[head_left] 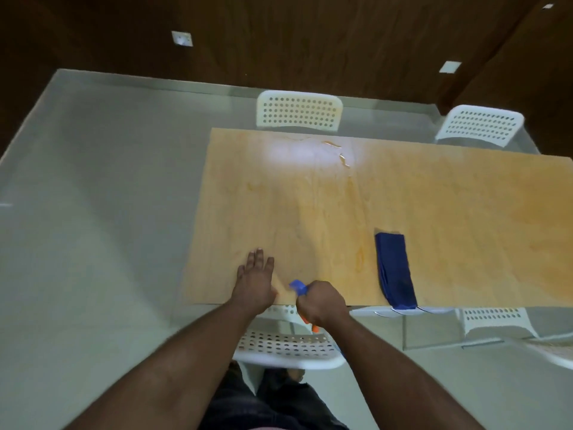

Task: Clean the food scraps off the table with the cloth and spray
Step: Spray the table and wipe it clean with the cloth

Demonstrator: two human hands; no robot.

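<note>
While our right hand (321,301) grips the spray bottle (298,287) and our left hand (255,282) lies flat on the table (465,193), the cloth (395,268) lies rightward, long axis pointing away, nearer the right.

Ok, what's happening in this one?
A person stands at a wooden table. The right hand grips a spray bottle with a blue head near the table's near edge; the left hand rests flat on the tabletop. A folded blue cloth lies untouched to the right, and wet streaks show near the far edge.
</note>
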